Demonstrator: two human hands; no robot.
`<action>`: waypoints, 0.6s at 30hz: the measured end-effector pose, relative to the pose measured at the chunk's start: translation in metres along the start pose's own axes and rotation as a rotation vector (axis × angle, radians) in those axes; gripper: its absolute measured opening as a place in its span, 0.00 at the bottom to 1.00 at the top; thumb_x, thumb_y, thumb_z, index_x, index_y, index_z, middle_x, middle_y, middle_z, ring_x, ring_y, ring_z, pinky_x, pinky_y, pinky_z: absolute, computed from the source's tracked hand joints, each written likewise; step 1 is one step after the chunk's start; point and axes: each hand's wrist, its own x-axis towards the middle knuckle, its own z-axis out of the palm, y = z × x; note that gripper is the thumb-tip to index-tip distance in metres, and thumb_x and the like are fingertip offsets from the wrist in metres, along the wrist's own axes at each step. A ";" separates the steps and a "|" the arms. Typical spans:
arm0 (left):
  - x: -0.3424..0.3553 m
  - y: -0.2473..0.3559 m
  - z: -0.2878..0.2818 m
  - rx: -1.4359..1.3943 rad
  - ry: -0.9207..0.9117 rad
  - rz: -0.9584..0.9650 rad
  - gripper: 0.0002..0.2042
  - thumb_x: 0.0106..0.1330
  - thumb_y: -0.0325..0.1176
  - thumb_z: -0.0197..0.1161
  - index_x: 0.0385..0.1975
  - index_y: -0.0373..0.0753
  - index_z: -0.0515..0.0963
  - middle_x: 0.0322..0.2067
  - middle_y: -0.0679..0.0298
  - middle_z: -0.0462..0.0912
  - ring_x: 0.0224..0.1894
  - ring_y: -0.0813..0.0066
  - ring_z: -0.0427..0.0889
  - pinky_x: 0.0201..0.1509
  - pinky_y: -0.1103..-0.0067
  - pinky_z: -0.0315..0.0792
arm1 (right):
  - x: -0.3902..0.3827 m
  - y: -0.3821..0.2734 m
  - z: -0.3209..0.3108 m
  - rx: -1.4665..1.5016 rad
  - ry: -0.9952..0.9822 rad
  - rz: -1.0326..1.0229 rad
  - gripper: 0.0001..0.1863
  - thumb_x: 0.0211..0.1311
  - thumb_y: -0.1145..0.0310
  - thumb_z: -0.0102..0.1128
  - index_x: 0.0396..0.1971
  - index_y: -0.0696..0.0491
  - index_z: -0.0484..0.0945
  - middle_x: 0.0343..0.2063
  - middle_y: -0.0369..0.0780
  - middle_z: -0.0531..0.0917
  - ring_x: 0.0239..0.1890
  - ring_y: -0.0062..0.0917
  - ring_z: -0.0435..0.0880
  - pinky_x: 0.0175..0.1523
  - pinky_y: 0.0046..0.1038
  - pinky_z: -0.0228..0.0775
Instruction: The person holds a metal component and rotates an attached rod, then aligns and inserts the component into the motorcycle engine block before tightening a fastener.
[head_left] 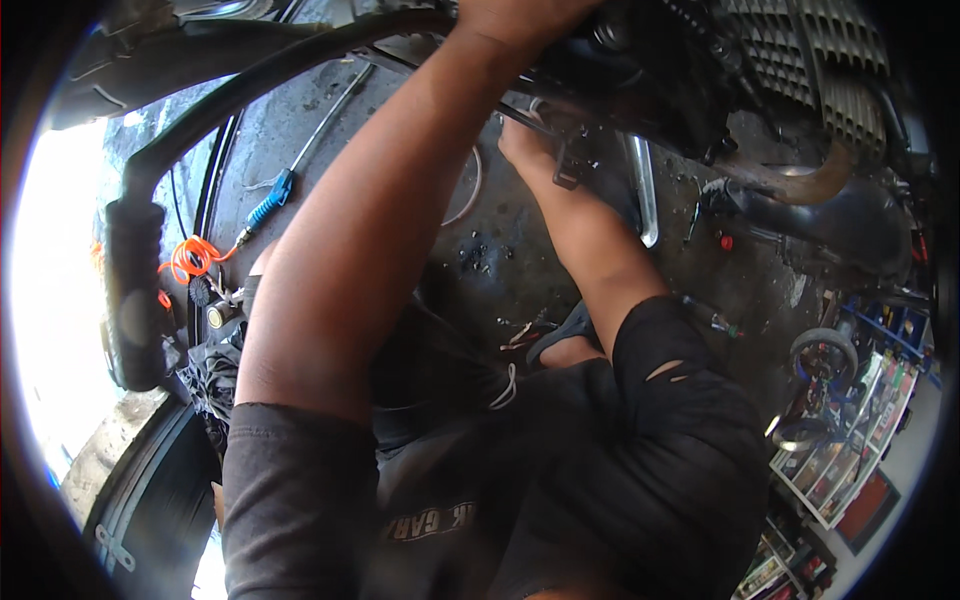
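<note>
Left hand (522, 16), near dark machinery (640, 85): grip, I cannot tell. Right hand (522, 138), lower, near it: likewise. Advice: I'd brace steadily, work gently.

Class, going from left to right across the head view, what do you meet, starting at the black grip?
Black grip, orange coil, blue handle, right hand, silver bar, small red piece.
</note>
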 end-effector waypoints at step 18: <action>-0.002 -0.002 0.007 -0.016 -0.010 -0.049 0.16 0.52 0.36 0.69 0.34 0.32 0.75 0.31 0.48 0.77 0.35 0.41 0.76 0.39 0.59 0.73 | 0.012 -0.014 0.091 0.237 0.032 0.147 0.19 0.60 0.67 0.59 0.51 0.51 0.78 0.45 0.51 0.84 0.49 0.46 0.83 0.55 0.43 0.74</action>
